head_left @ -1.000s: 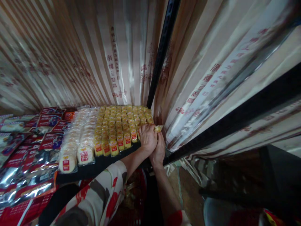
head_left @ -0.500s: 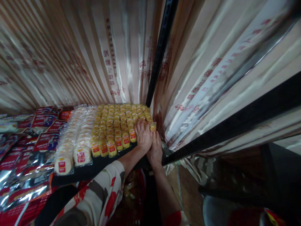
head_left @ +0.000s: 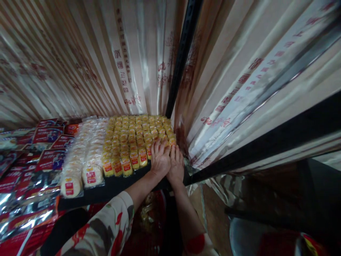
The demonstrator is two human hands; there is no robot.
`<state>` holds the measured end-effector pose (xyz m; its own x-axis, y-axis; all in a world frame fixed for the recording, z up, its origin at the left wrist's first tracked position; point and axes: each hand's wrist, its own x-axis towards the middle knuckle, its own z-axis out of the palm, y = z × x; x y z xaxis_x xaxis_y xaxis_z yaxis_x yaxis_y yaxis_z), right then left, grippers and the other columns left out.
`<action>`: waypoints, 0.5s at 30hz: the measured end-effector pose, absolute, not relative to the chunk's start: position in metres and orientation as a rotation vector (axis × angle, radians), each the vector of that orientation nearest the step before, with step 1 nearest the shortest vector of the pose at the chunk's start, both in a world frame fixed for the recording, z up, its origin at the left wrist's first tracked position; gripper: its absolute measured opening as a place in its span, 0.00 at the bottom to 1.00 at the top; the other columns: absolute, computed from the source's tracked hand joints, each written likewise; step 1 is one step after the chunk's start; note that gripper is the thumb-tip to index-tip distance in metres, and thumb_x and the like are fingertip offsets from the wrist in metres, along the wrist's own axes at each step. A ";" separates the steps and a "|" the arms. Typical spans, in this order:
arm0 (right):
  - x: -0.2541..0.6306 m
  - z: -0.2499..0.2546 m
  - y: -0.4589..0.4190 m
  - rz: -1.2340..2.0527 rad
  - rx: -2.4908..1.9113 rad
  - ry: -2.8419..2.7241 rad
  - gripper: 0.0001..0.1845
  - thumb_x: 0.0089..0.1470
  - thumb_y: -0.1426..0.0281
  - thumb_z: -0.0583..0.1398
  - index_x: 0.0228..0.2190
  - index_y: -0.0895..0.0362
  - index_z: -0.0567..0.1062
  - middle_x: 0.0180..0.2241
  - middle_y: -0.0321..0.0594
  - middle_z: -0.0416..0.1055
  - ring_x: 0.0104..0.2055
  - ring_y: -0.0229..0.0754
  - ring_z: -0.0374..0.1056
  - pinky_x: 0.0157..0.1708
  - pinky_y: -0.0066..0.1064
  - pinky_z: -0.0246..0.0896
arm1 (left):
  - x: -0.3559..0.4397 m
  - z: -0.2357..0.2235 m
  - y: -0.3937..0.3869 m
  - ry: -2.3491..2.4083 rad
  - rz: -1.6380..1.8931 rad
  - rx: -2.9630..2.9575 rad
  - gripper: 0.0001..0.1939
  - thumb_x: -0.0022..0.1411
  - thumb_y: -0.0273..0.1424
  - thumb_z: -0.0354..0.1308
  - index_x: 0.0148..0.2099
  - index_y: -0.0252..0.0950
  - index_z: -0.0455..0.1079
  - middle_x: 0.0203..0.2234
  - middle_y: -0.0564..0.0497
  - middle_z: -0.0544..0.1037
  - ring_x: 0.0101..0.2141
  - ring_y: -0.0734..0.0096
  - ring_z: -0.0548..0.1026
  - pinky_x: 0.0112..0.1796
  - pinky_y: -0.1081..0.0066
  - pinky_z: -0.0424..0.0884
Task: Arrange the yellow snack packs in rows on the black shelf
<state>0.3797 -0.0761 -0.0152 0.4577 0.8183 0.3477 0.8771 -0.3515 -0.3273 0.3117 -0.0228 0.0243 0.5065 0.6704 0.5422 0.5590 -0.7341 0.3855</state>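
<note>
Rows of small yellow snack cakes (head_left: 124, 142) in clear wrappers with red labels stand packed on a black shelf (head_left: 106, 193). Over the front of the rightmost rows lies my left hand (head_left: 160, 159), its fingers stretched out and slightly spread on the wrapped cakes. Right beside it, my right hand (head_left: 176, 168) rests with straight fingers against the front of the end row at the right. The two hands touch along their sides. Neither shows anything gripped, though the cakes under the palms are hidden.
Left of the cakes are two rows of white round wrapped crackers (head_left: 92, 176), then red and silver snack packets (head_left: 50, 158). A black upright post (head_left: 183, 53) and a black rail (head_left: 255, 142) frame the corner. Pleated printed curtains (head_left: 144, 71) hang behind. A red container (head_left: 151, 227) sits below.
The wrapped cake that stuck up by my right fingertips now sits level with its row. Both hands have drawn slightly lower, and the left has shifted a little left.
</note>
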 end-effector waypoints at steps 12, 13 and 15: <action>0.388 -0.013 -0.074 -0.131 -1.948 -1.216 0.31 0.52 0.73 0.47 0.58 0.64 0.55 0.58 0.54 0.57 0.61 0.48 0.52 0.57 0.45 0.52 | 0.211 -0.007 -0.135 0.790 1.052 2.302 0.16 0.57 0.20 0.45 0.44 0.35 0.69 0.51 0.43 0.66 0.58 0.59 0.56 0.55 0.53 0.61; 0.387 -0.012 -0.075 -0.137 -1.902 -1.169 0.29 0.52 0.72 0.47 0.56 0.63 0.58 0.55 0.53 0.62 0.57 0.47 0.57 0.55 0.44 0.55 | 0.194 -0.015 -0.146 0.796 1.019 2.279 0.15 0.57 0.21 0.45 0.43 0.35 0.68 0.49 0.43 0.68 0.57 0.60 0.59 0.54 0.54 0.63; 0.379 -0.006 -0.082 -0.117 -1.829 -1.101 0.26 0.53 0.69 0.49 0.53 0.62 0.61 0.48 0.51 0.69 0.49 0.45 0.66 0.49 0.41 0.62 | 0.158 -0.031 -0.163 0.852 0.871 2.247 0.14 0.58 0.22 0.45 0.43 0.35 0.68 0.48 0.43 0.70 0.54 0.62 0.62 0.53 0.56 0.64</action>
